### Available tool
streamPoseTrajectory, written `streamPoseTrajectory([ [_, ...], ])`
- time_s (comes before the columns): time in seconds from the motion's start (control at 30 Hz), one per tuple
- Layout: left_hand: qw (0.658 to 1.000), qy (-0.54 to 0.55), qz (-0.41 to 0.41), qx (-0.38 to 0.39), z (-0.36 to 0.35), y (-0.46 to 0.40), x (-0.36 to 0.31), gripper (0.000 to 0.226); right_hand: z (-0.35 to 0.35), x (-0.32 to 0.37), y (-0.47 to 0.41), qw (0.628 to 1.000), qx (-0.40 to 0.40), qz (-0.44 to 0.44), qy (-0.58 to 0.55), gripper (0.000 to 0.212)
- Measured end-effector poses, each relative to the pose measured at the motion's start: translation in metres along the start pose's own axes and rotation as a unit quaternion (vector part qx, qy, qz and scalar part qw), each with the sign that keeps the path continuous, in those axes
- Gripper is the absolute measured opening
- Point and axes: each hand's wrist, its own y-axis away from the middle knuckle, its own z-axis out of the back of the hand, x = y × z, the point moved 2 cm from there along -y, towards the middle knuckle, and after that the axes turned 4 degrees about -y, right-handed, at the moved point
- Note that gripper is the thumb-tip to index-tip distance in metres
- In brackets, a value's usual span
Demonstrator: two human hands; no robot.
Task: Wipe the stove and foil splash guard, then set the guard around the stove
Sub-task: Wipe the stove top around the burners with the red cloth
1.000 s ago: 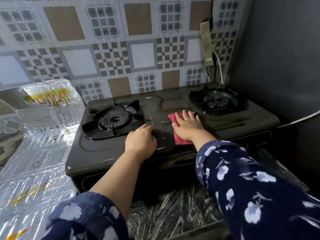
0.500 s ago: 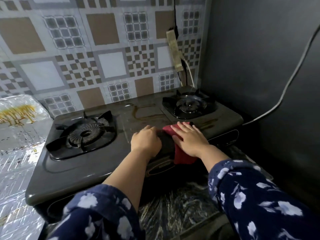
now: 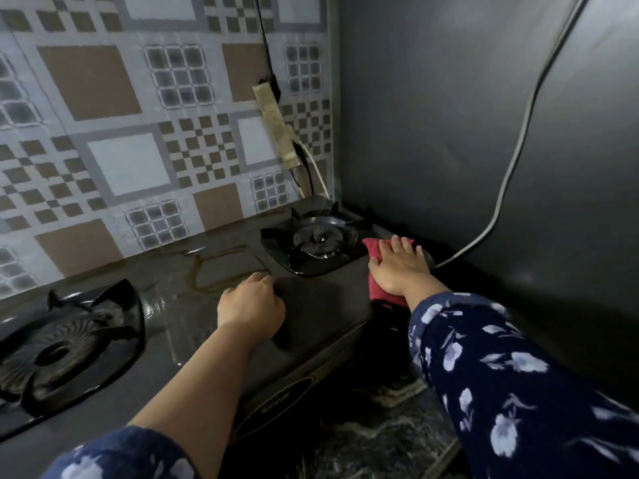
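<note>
A dark two-burner gas stove (image 3: 321, 305) fills the lower middle of the head view, with a brown ring stain (image 3: 221, 271) between its burners. My right hand (image 3: 397, 267) lies flat on a red cloth (image 3: 378, 288) at the stove's right end, beside the right burner (image 3: 318, 242). My left hand (image 3: 250, 305) rests curled on the stove's top near the front middle, holding nothing. The left burner (image 3: 62, 347) is at the lower left. The foil splash guard is out of view.
A patterned tiled wall (image 3: 138, 133) stands behind the stove and a dark grey panel (image 3: 449, 115) on its right. A power strip (image 3: 276, 122) hangs on the wall with a white cable (image 3: 518, 143) running along the panel. A marbled counter (image 3: 380, 426) lies below.
My right hand has slid the red cloth from the stove's middle front to its right end. The view has swung right, so the foil guard has left the frame. My left hand stayed put.
</note>
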Motion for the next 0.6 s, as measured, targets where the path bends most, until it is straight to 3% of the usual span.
streamPoseTrajectory([
  [0.27,0.999,0.006,-0.018,-0.045,-0.012,-0.005,0.010,0.040,0.008,-0.006,-0.029,1.000,0.012,0.001,-0.011,0.060],
  [0.6,0.999,0.031,0.031,-0.021,0.002,0.032,0.020,0.042,-0.016,0.060,0.069,0.997,0.007,0.074,-0.025,0.062],
])
